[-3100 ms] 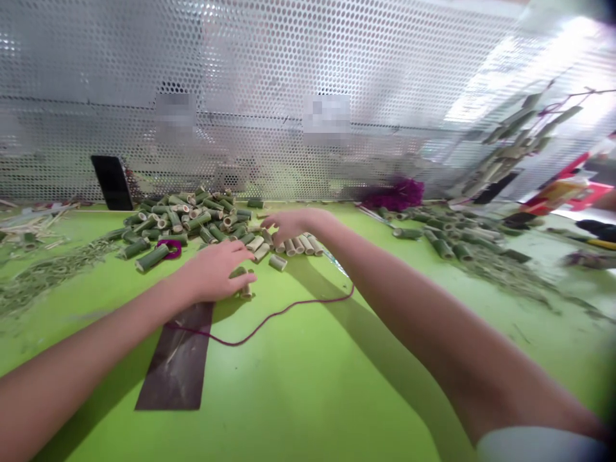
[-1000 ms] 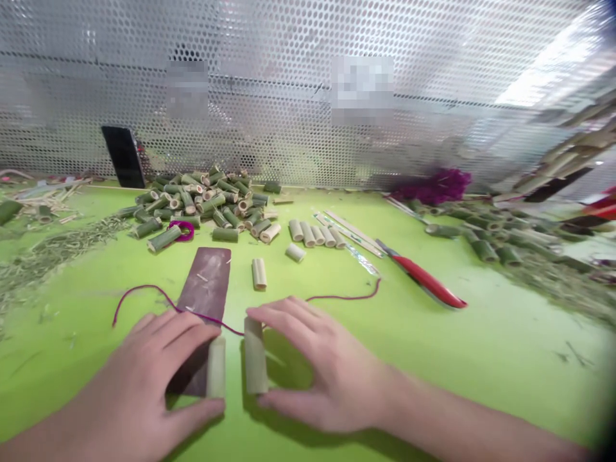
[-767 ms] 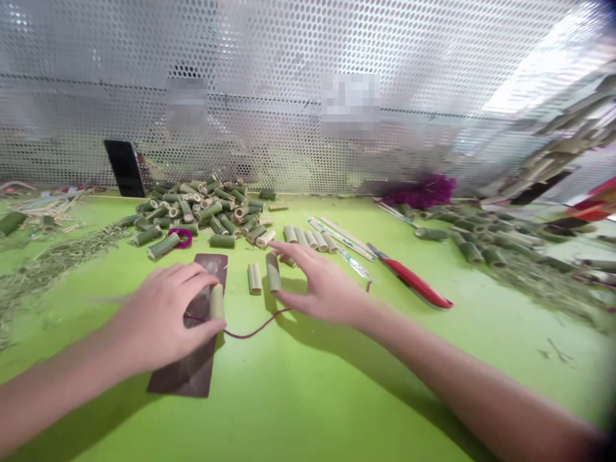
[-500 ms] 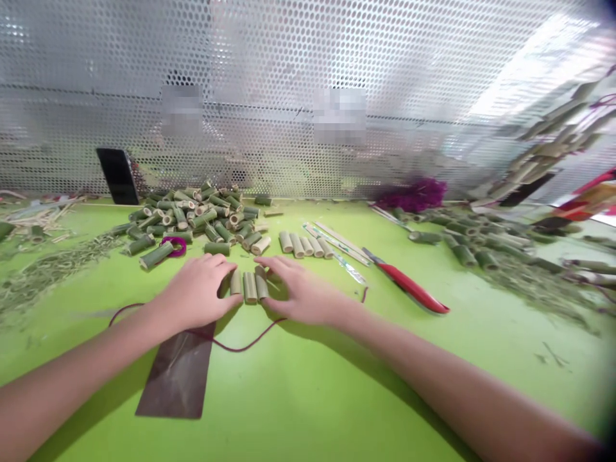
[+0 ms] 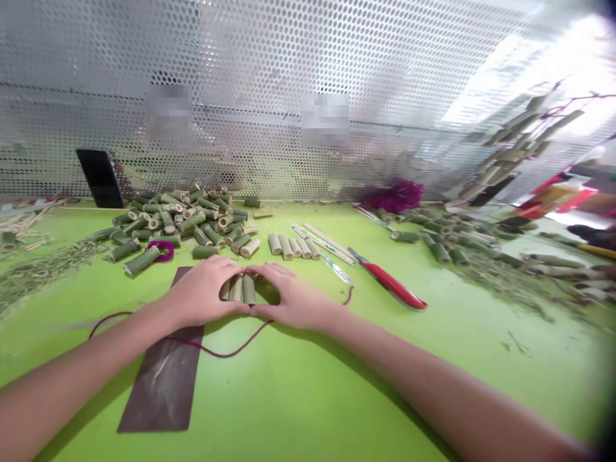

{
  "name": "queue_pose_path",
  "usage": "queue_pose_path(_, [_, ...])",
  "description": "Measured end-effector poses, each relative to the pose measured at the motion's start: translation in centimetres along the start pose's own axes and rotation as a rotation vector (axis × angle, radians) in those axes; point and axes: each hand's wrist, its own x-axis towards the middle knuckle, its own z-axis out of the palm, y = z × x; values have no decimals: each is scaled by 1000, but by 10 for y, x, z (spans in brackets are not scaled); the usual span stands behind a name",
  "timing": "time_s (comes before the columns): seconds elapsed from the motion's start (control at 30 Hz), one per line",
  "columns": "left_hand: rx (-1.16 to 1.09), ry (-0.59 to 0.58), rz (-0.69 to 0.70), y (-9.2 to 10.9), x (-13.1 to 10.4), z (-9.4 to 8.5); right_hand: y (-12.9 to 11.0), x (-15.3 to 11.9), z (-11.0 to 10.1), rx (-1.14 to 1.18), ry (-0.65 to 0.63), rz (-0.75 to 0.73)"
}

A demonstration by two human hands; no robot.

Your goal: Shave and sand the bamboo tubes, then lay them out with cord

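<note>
A short row of cut bamboo pieces [image 5: 236, 288] stands side by side on the table between my hands. My left hand [image 5: 205, 292] curves around the row, its fingers at the far ends and its thumb along the near ends. My right hand [image 5: 293, 296] closes in from the other side, fingertips and thumb tip at the rightmost piece. The tips of both hands meet there. A purple cord [image 5: 226, 354] runs under my wrists. Below my left forearm lies a dark brown strip [image 5: 161, 391], probably sandpaper.
A heap of green bamboo pieces [image 5: 192, 218] lies behind, near a purple cord coil [image 5: 163, 251]. Pale peeled pieces [image 5: 294, 247] form another row. To the right rest a red-handled knife [image 5: 392, 285], thin sticks [image 5: 330, 242] and more bamboo [image 5: 452, 240]. A phone [image 5: 101, 178] leans on the perforated panel.
My hands have come closer together, so their fingertips now meet. The bamboo pieces between them are more covered by my left hand. The whole view has shifted slightly.
</note>
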Motion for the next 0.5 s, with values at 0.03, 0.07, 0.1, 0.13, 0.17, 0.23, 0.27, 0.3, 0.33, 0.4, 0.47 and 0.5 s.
queue_pose_path(0.03, [-20,6,2,-3,0,1,-1,0,0,1,-4,8])
queue_pose_path(0.07, [-34,11,2,-5,-1,2,-3,-1,0,0,-12,14])
queue_pose_path(0.1, [-45,15,0,-6,-2,3,-5,-2,0,-3,-25,17])
queue_pose_path(0.13, [-53,18,-3,-6,-2,4,-7,-3,-1,-7,-37,21])
queue_pose_path(0.17, [-60,20,-7,-6,-3,6,-9,-5,-3,-11,-50,25])
queue_pose_path(0.23, [-69,26,-15,-5,-3,7,-10,-6,-10,-22,-60,29])
queue_pose_path(0.27, [-71,30,-18,-4,-4,8,-8,-6,-17,-31,-48,31])
queue_pose_path(0.3, [-74,35,-21,-3,-4,8,-3,-4,-26,-44,-27,33])
queue_pose_path(0.33, [-77,39,-25,-3,-4,9,3,-1,-37,-65,-4,43])
queue_pose_path(0.4, [-86,46,-29,-3,-4,9,21,10,-59,-137,27,89])
queue_pose_path(0.47, [-95,54,-26,-3,-5,8,41,23,-77,-232,-15,189])
queue_pose_path(0.5, [-97,60,-23,-3,-6,7,51,30,-83,-250,-38,216])
